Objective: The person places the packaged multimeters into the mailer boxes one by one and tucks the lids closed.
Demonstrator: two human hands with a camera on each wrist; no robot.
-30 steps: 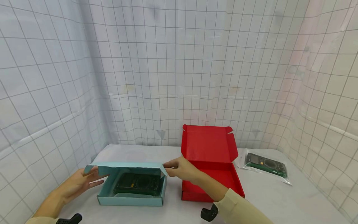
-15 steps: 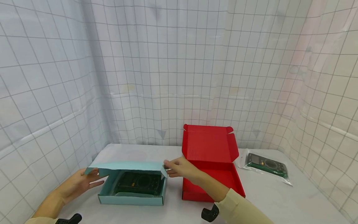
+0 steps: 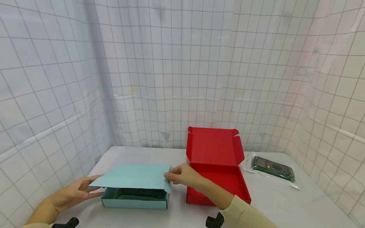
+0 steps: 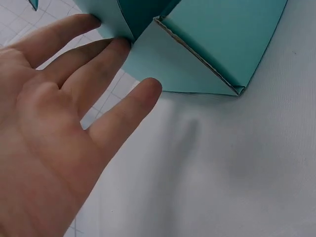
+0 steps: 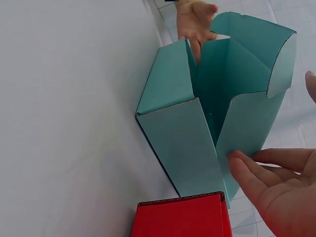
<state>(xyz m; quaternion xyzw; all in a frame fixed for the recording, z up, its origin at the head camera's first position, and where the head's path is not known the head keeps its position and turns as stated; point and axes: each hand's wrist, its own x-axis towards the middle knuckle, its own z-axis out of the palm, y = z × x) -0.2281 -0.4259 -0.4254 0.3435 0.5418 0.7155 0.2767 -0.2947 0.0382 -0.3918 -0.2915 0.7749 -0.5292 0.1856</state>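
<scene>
A light blue cardboard box (image 3: 134,204) stands at the left of the table, its hinged lid (image 3: 134,176) tilted part-way down over it. Through the gap at the front shows the dark green edge of a bagged multimeter (image 3: 141,193), mostly hidden under the lid. My left hand (image 3: 71,193) is at the lid's left side, fingers spread, fingertips touching the side flap (image 4: 106,19). On the other side my right hand (image 3: 185,175) has its fingertips against the lid's right flap (image 5: 252,118); in the right wrist view the thumb (image 5: 311,86) is apart from the cardboard.
A red box (image 3: 218,183) with its lid standing up is just right of the blue one, under my right forearm. Another multimeter (image 3: 272,167) in a clear bag lies at the far right. Grid-patterned curtains (image 3: 176,79) enclose the white table (image 3: 273,205).
The blue box's lid has come down at the front, covering most of the multimeter inside. My hands stay at its two sides, the left one slightly lower and further left.
</scene>
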